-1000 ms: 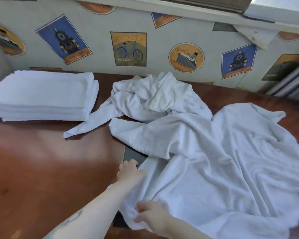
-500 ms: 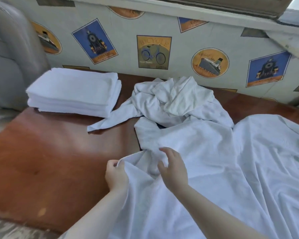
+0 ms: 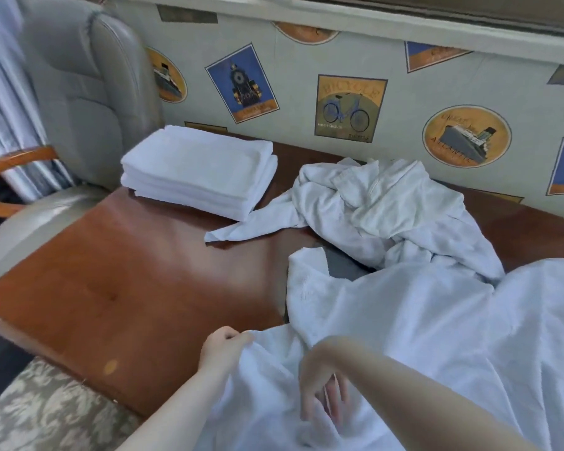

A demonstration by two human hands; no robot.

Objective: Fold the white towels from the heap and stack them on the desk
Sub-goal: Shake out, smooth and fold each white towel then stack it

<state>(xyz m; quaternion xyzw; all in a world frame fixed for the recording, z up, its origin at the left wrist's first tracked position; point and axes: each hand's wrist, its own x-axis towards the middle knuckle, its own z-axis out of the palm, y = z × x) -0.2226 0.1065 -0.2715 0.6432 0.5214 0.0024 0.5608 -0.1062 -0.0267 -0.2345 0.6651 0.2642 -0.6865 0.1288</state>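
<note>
A large white towel (image 3: 420,320) lies spread over the right part of the brown desk (image 3: 127,281) and hangs toward me. My left hand (image 3: 223,348) pinches its near left edge at the desk's front. My right hand (image 3: 323,388) is bent downward over the towel's near part, fingers curled into the cloth. Behind it a crumpled heap of white towels (image 3: 378,209) rests against the wall. A neat stack of folded white towels (image 3: 199,170) sits at the desk's back left corner.
A grey padded chair (image 3: 79,92) with a wooden armrest stands left of the desk. A wall (image 3: 339,60) papered with vintage emblems runs along the back. A dark flat object (image 3: 342,265) shows under the towels. Patterned carpet (image 3: 46,415) lies below left.
My hands have drawn the towel's edge back toward me, to the desk's front. The right hand dropped from the raised fold and now points downward. The view has swung left.
</note>
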